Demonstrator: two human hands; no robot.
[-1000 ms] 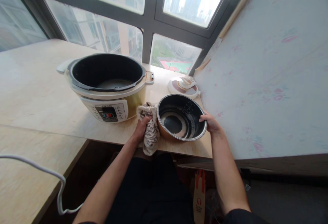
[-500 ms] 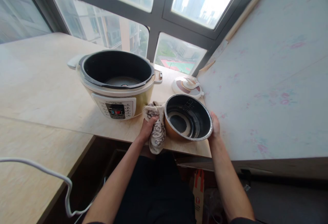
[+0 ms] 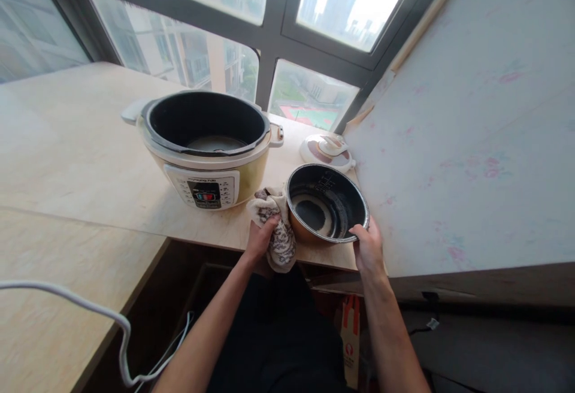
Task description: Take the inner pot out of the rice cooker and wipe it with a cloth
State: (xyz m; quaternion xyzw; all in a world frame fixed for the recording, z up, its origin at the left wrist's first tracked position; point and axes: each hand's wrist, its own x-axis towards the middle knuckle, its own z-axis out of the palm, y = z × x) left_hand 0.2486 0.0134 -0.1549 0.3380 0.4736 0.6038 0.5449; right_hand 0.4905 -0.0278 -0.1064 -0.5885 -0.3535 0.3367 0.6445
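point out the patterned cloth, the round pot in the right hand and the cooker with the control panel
patterned cloth (image 3: 284, 243): head view, on its hanging folds
round pot (image 3: 327, 204): head view, on its dark inside
cooker (image 3: 204, 162): head view, on the pale band below its rim

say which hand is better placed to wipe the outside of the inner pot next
Probably the left hand: it grips the patterned towel right beside the inner pot, while the right hand, without a cloth, holds the pot's right side.

Nine o'clock: "Joyoung" on cooker panel (image 3: 204, 190). Three: marks (image 3: 324, 184) inside pot (image 3: 327, 206), unreadable. Five: paper bag (image 3: 351, 334), red emblem (image 3: 349, 350), lettering (image 3: 349, 363) illegible.
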